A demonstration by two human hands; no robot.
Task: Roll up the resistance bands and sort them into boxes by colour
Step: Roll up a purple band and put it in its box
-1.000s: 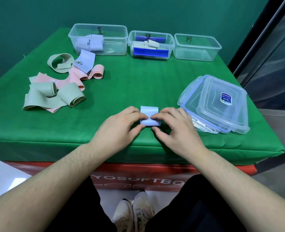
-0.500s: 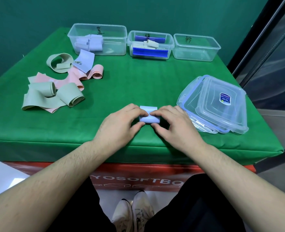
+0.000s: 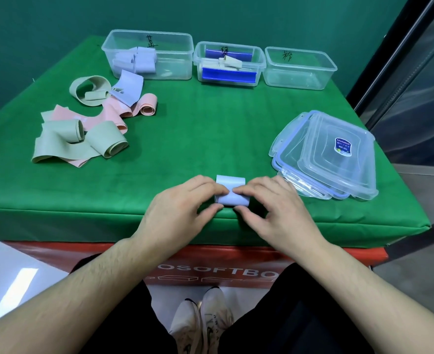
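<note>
A pale blue resistance band (image 3: pixel 231 191), partly rolled, lies near the front edge of the green table (image 3: pixel 198 139). My left hand (image 3: pixel 182 208) pinches its left end and my right hand (image 3: pixel 274 208) pinches its right end, fingertips on top and thumbs below. At the back stand three clear boxes: the left box (image 3: pixel 148 54) holds pale blue rolls, the middle box (image 3: pixel 230 63) holds a pale green roll, the right box (image 3: pixel 300 69) holds nothing.
Loose green bands (image 3: pixel 83 141), pink bands (image 3: pixel 113 113) and one pale blue band (image 3: pixel 129 88) lie in a heap at the left. A stack of clear lids (image 3: pixel 328 154) sits at the right, close to my right hand.
The band's flat tail has shortened as the roll turned under my fingers. Both hands stay in about the same spot near the front edge.
</note>
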